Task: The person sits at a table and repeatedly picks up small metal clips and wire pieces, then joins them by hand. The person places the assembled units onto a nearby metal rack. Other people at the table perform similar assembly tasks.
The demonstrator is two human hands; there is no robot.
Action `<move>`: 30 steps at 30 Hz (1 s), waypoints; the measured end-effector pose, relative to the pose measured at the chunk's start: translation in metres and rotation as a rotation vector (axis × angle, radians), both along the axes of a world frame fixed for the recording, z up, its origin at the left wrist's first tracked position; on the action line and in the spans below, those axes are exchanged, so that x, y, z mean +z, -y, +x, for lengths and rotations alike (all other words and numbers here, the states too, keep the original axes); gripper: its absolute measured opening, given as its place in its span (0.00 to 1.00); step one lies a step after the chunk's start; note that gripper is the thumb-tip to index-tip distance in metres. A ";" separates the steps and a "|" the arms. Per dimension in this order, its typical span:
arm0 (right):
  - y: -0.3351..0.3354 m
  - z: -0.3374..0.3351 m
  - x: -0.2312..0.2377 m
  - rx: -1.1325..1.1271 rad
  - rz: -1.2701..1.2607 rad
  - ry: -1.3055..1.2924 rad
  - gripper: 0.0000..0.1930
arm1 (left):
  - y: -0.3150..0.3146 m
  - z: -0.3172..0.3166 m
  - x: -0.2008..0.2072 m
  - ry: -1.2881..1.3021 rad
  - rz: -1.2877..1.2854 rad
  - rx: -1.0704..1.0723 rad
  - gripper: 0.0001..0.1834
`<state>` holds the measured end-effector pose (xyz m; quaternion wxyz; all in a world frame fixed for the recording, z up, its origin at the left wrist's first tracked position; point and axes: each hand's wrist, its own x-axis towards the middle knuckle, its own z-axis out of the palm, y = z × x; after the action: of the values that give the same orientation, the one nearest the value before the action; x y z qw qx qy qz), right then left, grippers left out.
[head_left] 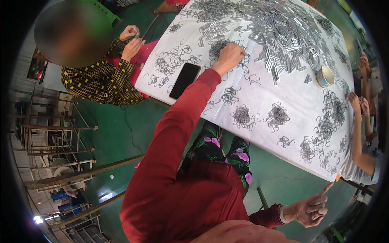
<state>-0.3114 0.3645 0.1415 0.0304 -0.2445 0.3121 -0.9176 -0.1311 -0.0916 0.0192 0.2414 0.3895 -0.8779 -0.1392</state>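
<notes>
My left hand (229,58) reaches over the white-covered table (259,103), its fingers curled down at a pile of thin bent wire pieces (218,47). What its fingertips grip, if anything, is hidden. A black phone (185,81) lies beside my left forearm. Off the table's near right corner, my right hand (307,211) hangs low with its index finger stretched toward that corner and the other fingers loosely bent. Nothing shows in it. Further small heaps of bent wires (242,116) lie on the near part of the table.
A large heap of silvery metal strips (285,36) covers the table's far side. A paper cup (324,77) stands at the right. On the left sits a person in a patterned top (101,83), hands raised together. Other people's arms (356,133) border the right edge.
</notes>
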 end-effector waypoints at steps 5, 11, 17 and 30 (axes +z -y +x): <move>0.022 -0.001 -0.014 0.030 0.019 0.056 0.12 | 0.029 -0.040 -0.016 0.338 -0.168 -0.140 0.05; 0.022 -0.008 -0.018 0.001 0.066 0.080 0.13 | 0.019 -0.035 -0.026 0.441 -0.259 -0.226 0.06; 0.048 -0.019 -0.047 0.103 0.392 -0.264 0.13 | 0.002 -0.014 -0.030 0.241 -0.296 -0.158 0.07; 0.351 -0.071 -0.184 -0.094 1.221 -1.171 0.18 | -0.039 -0.003 -0.001 -0.241 -0.001 -0.119 0.09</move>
<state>-0.3821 0.0134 -0.0421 -0.0474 -0.6076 0.7281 -0.3136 -0.1338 -0.0530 0.0186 0.3364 0.3169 -0.8642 -0.1988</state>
